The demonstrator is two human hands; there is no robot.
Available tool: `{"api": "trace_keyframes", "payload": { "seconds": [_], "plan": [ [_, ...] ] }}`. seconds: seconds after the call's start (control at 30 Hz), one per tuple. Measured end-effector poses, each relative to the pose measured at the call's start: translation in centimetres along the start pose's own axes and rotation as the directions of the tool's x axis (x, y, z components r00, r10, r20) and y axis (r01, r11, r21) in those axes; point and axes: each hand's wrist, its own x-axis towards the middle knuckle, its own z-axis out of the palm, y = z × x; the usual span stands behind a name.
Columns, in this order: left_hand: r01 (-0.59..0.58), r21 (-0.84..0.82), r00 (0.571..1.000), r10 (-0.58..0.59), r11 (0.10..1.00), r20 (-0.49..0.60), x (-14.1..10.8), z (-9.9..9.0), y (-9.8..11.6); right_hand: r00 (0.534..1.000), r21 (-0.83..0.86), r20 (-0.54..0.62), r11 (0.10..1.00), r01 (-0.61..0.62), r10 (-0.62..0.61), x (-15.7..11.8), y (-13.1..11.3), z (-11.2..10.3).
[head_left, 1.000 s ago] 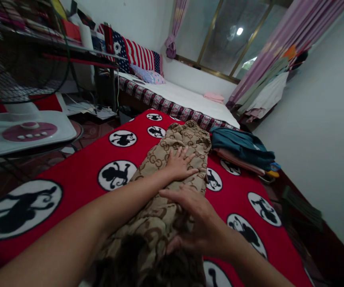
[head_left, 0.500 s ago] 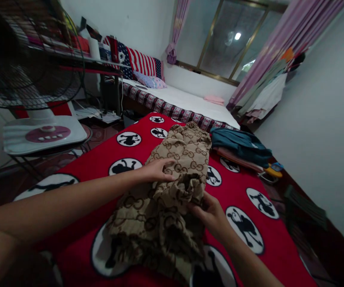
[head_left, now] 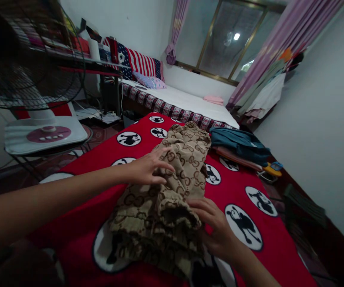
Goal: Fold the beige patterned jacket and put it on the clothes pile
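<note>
A tan garment with a brown letter pattern (head_left: 190,159) lies folded lengthwise on a red cloth with black-and-white round figures (head_left: 100,153). One gathered cuff lies on top near its lower end, its opening toward me. My left hand (head_left: 149,166) rests on the garment's left side, fingers spread. At the right of the cuff is my right hand (head_left: 214,225), its fingertips against the fabric edge; the thumb is partly hidden, and whether it pinches the cloth is unclear.
Folded clothes with a teal piece on top (head_left: 239,143) lie at the right edge of the red cloth. A fan (head_left: 48,133) stands at the left. Behind is a bed with a white sheet (head_left: 184,99). A dark green chair (head_left: 303,205) is at the right.
The cuff has come down toward me and lies flatter. My left hand has shifted slightly left with fingers more spread; my right hand has moved a little lower.
</note>
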Motion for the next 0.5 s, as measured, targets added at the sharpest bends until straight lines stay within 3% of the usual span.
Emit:
{"api": "trace_keyframes", "payload": {
  "seconds": [0.1,0.17,0.27,0.33,0.4,0.5],
  "plan": [
    [-0.090,-0.131,0.988,0.105,0.987,0.114,-2.3,-0.6,2.7,0.998,0.000,-0.059,0.999,-0.035,0.035,-0.3,-1.2,-0.2],
    [-0.104,-0.284,0.955,0.176,0.953,0.239,-3.1,-1.0,4.4,0.998,0.051,-0.065,0.999,0.006,-0.003,0.0,-2.4,-0.3],
    [-0.022,-0.506,0.872,0.265,0.862,0.412,-3.4,-1.7,6.0,0.999,0.129,0.053,0.992,0.002,-0.009,0.5,-4.4,-0.9],
    [0.023,-0.559,0.844,0.283,0.829,0.455,-3.4,-2.1,5.9,0.991,0.136,0.134,0.990,-0.041,0.023,0.6,-4.8,-1.8],
    [0.017,-0.493,0.863,0.236,0.870,0.446,-3.4,-2.3,4.5,0.988,0.115,0.142,0.991,-0.072,0.055,0.5,-3.8,-2.9],
    [-0.042,-0.112,0.955,0.073,0.993,0.286,-4.0,-2.2,0.3,0.992,-0.088,0.092,0.993,-0.082,0.090,0.3,-0.1,-3.9]
  ]
}}
